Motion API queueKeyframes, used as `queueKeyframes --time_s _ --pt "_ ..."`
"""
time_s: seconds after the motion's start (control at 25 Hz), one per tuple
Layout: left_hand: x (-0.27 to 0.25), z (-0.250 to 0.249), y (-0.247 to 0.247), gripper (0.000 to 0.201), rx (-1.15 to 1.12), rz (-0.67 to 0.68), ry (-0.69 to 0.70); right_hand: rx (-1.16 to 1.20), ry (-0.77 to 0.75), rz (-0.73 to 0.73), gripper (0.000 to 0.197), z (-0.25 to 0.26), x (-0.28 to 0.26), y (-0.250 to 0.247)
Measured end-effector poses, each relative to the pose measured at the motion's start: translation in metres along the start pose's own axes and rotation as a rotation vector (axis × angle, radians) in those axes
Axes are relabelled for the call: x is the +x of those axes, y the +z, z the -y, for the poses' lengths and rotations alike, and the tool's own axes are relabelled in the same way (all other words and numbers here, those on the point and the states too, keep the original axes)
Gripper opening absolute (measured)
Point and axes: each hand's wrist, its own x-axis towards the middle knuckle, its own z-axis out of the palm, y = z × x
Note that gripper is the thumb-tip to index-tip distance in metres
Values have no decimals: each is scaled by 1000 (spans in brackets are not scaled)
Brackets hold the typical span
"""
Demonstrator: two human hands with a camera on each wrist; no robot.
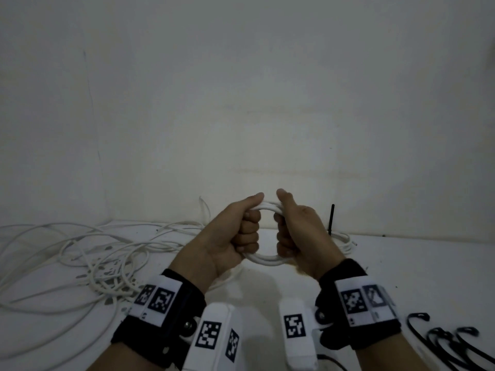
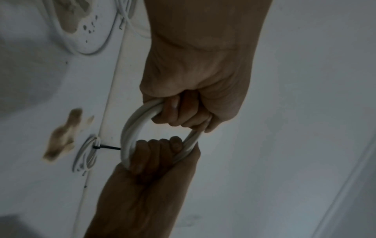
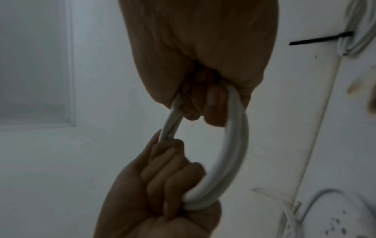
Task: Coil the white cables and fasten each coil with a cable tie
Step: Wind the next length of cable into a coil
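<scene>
I hold a small coil of white cable (image 1: 267, 260) upright above the table, one fist on each side. My left hand (image 1: 247, 231) grips its left side with the thumb along the top. My right hand (image 1: 285, 234) grips the right side the same way. In the left wrist view the coil (image 2: 132, 128) arcs between my left hand (image 2: 181, 116) and right hand (image 2: 158, 153). The right wrist view shows the same coil (image 3: 234, 145) as several strands side by side. Loose white cable (image 1: 93, 258) lies tangled on the table at left.
A finished coil (image 1: 341, 241) lies behind my right hand, bound by a black cable tie (image 1: 332, 218) whose tail sticks up. Several spare black cable ties (image 1: 442, 336) lie at the front right. The white table (image 1: 415, 263) meets a plain wall close behind.
</scene>
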Motion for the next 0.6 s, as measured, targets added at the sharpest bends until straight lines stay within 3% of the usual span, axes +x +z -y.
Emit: queueKeyframes --time_s 0.28,0.6 --pt "-1 -12 -21 59 -12 -129 10 -113 1 67 54 -11 0 27" --pt "9 6 -22 51 80 -115 2 -173 18 114 54 1 3 0"
